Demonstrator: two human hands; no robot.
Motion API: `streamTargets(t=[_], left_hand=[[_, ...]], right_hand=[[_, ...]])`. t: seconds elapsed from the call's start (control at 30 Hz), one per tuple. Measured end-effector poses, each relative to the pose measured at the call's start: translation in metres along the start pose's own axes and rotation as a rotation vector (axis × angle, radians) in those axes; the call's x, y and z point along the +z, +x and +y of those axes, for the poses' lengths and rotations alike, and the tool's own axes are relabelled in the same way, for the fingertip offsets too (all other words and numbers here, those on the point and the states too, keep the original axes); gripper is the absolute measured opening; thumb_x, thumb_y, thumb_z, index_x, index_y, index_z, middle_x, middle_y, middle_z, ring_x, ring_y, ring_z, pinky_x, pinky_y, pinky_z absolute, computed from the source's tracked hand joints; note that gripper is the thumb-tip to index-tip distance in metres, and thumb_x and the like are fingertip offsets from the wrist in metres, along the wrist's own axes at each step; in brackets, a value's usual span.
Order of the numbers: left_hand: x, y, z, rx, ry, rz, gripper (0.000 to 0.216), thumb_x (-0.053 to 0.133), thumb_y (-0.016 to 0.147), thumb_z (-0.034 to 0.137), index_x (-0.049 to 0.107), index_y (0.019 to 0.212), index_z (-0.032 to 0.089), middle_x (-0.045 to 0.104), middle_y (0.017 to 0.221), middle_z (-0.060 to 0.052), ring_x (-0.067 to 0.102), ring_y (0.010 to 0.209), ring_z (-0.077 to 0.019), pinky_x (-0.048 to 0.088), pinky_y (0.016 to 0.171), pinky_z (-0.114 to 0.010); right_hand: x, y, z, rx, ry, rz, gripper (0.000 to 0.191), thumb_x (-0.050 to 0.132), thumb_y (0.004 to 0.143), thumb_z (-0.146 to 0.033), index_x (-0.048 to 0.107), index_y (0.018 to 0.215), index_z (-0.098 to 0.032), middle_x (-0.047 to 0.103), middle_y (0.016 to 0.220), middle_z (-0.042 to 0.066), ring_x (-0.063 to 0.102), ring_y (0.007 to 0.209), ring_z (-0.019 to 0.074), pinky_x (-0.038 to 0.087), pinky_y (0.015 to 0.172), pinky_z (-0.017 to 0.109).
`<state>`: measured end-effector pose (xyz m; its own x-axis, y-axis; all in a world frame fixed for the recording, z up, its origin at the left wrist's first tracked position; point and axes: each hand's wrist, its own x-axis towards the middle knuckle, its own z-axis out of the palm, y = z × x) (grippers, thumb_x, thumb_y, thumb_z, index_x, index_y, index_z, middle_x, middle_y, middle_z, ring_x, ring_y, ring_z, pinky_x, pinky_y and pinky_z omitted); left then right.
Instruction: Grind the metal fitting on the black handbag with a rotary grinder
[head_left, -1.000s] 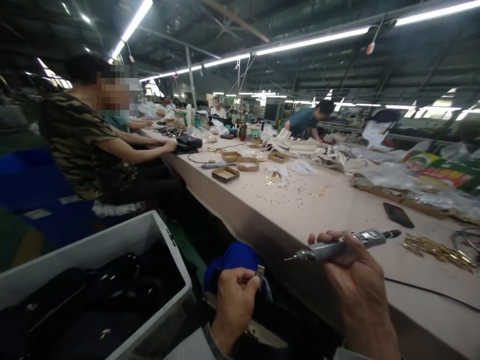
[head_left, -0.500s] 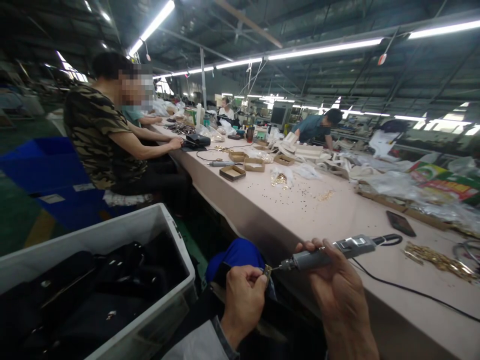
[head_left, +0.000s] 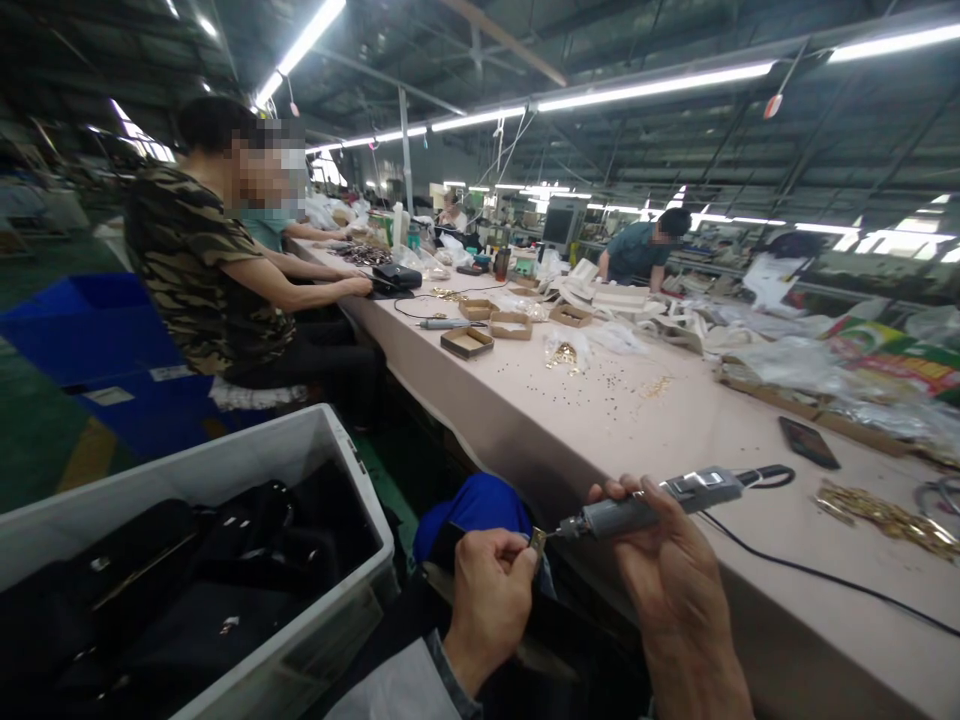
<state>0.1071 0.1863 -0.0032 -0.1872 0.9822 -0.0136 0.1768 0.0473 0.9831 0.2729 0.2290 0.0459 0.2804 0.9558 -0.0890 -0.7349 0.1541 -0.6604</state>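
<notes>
From my seat at the remote feed, I see the left hand (head_left: 487,600) low in the middle, thumb and forefinger pinched together on a small brass clip (head_left: 538,541), which stands upright above the lap, just off the near edge of the table (head_left: 600,430). The right hand (head_left: 675,590) is wrapped round a grey pen-shaped tool (head_left: 645,505), fingers curled over its barrel. The tool lies nearly level and its thin tip meets the clip (touching, as far as I can tell). A black cable (head_left: 825,575) runs from the tool's rear across the table to the right. Behind the left hand is a blue cloth (head_left: 476,505). At the lower left stands a grey bin (head_left: 225,470) holding dark bags with small metal fittings. On the table beyond the tool lie a dark phone (head_left: 808,442) and, near it to the right, a heap of gold parts (head_left: 885,515). Farther up sit shallow trays (head_left: 466,341) and scattered small bits. A printed bag (head_left: 900,355) at the right edge carries red and green lettering, too blurred for me to read. A person in a camouflage shirt (head_left: 195,270) sits at the table's left side, hands on a dark item, with a blue crate (head_left: 97,330) behind.
</notes>
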Motion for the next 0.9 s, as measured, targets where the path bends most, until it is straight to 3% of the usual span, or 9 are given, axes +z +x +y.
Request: streamTargets(t=[0.37,0.57,0.73,0.9], left_hand=[[0.003,0.001,-0.005,-0.003,0.023,-0.007,0.022,0.064,0.081,0.029,0.078,0.072,0.014,0.075,0.069,-0.009,0.071,0.066,-0.0242,0.047,0.059,-0.029],[0.004,0.001,-0.005,-0.008,-0.017,-0.020,0.024,0.065,0.081,0.032,0.078,0.072,0.013,0.075,0.072,-0.010,0.070,0.067,-0.0238,0.045,0.059,-0.028],[0.004,0.002,-0.003,-0.045,-0.079,-0.067,0.027,0.065,0.080,0.033,0.080,0.078,0.011,0.073,0.072,-0.009,0.062,0.062,-0.0190,0.041,0.055,-0.026],[0.005,0.003,-0.008,0.006,-0.027,-0.102,0.028,0.064,0.080,0.034,0.077,0.073,0.011,0.068,0.067,-0.007,0.053,0.059,-0.0158,0.035,0.054,-0.026]], right_hand=[[0.000,-0.001,0.005,-0.049,-0.033,-0.001,0.028,0.090,0.076,-0.023,0.066,0.088,-0.018,0.060,0.089,-0.001,0.062,0.083,0.0138,0.064,0.087,0.040],[0.009,-0.016,0.014,-0.271,-0.221,-0.088,0.024,0.087,0.082,-0.026,0.068,0.095,-0.020,0.063,0.087,-0.001,0.064,0.083,0.0154,0.062,0.095,0.047],[0.008,-0.024,0.013,-0.430,-0.535,-0.387,0.012,0.079,0.090,-0.020,0.068,0.095,-0.020,0.068,0.094,0.004,0.070,0.092,0.0219,0.061,0.092,0.045],[0.008,-0.026,0.003,-0.377,-0.614,-0.768,0.014,0.069,0.098,-0.017,0.063,0.109,-0.025,0.065,0.096,0.003,0.067,0.095,0.0220,0.057,0.099,0.050]])
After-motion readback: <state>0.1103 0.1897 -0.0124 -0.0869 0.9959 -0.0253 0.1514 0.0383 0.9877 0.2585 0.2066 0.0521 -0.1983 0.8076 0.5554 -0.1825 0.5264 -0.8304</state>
